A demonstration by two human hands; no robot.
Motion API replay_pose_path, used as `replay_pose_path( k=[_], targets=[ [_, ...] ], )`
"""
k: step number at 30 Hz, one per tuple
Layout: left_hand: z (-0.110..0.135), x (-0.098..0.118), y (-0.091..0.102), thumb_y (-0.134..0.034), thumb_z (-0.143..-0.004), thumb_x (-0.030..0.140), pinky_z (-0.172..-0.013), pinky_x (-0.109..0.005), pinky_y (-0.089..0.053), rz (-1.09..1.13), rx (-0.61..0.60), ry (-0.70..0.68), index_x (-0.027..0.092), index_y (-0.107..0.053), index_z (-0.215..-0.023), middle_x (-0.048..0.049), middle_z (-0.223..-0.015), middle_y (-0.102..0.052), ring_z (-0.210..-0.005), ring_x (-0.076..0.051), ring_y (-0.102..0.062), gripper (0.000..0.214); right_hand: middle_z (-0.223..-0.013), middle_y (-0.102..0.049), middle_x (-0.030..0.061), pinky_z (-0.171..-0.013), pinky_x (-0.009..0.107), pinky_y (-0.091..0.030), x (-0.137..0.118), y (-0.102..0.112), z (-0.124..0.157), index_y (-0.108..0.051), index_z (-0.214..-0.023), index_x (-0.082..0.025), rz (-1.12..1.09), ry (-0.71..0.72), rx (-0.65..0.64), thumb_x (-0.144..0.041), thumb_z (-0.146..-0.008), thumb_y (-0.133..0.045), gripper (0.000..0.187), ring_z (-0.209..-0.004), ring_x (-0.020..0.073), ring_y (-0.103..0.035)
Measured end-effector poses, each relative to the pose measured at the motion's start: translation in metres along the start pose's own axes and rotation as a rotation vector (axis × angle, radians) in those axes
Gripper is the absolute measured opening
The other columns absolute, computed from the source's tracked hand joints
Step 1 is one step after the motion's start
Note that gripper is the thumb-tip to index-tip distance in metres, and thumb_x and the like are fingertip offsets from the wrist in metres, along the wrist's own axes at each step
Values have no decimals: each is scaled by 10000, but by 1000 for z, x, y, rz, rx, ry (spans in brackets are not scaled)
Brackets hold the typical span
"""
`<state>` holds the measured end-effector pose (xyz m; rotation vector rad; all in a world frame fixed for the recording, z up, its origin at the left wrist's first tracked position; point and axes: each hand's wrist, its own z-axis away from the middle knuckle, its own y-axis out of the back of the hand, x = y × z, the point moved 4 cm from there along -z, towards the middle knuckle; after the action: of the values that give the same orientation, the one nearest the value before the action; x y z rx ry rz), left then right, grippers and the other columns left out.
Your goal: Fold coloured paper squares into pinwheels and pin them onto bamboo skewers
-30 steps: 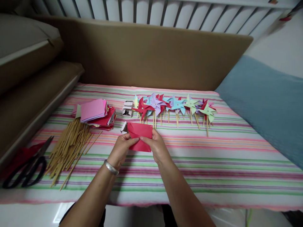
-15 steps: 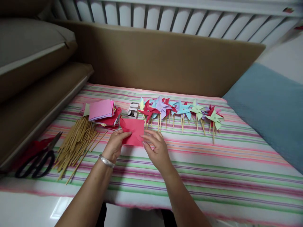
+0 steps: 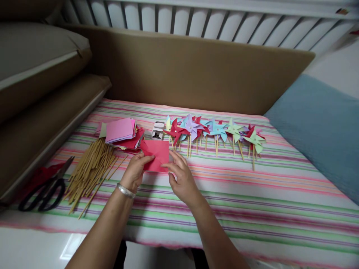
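A red paper square with cut lines running in from its corners is held up over the striped cloth. My left hand pinches its left edge, thumb on the front face. At the right edge is my right hand, fingers apart, one fingertip resting on the paper's face and the thumb off to the side. Just behind the square stands a small open white box with tiny dark bits inside. A stack of coloured paper squares lies beyond my left hand.
Finished paper pinwheels on sticks lie in a row behind my right hand. Loose wooden sticks and black-handled scissors are at the left. Cushions, a brown panel and a blue pad edge the striped cloth.
My right hand has shifted slightly left, and a finger now reaches over the paper's face. The red square has moved a little left with my left hand.
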<state>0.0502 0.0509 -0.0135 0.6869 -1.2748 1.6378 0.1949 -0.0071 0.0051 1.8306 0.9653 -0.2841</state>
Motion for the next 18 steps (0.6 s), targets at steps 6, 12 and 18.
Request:
replay_pose_path(
  k=[6,12,18],
  targets=[
    [-2,-3,1,-780,-484,208,-620,-258,-459,-49,4,-7,137,-688,-642,-25,-606,-690,-564,-139,-608,196,-1421,-358,72,-1050,493,-307,0,2,0,-643,-939,-241,-13,-48,29,-144,-793,-532,207,-1341,252,-258],
    [-3,-7,-1,-770,-493,215,-627,-267,-446,-152,-14,-32,137,-702,-673,-11,-568,-662,-566,-143,-590,208,-1393,-406,70,-1055,480,-290,3,7,-1,-668,-820,-239,-25,-114,124,-197,-813,-557,118,-1324,241,-291],
    [1,-14,-10,-739,-517,198,-558,-233,-390,-275,-80,-27,129,-698,-628,-7,-558,-642,-516,-105,-521,137,-1419,-382,44,-1062,504,-258,9,9,0,-680,-760,-240,-59,-247,245,-219,-769,-623,61,-1342,267,-251]
  ],
)
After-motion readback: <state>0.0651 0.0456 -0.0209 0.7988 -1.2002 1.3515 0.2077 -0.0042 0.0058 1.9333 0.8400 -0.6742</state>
